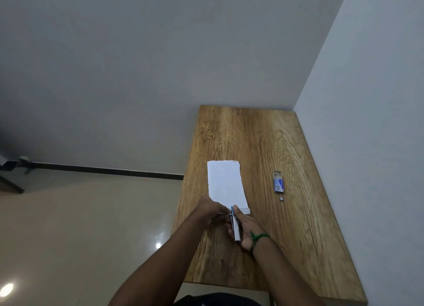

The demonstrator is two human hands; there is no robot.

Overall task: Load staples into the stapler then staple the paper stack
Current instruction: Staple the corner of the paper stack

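A white paper stack (226, 183) lies on the wooden table (263, 140). My left hand (210, 208) grips the stack's near left corner. My right hand (245, 231), with a green thread at the wrist, is closed around a small blue and silver stapler (235, 225) whose nose sits at the paper's near edge. A blue and white staple box (278, 182) lies open to the right, with a small loose strip of staples (281, 198) just in front of it.
The table stands in a corner, its right side against a white wall (367, 99). Its left edge drops to a glossy beige floor (80, 225). A dark object (9, 165) sits on the floor at far left.
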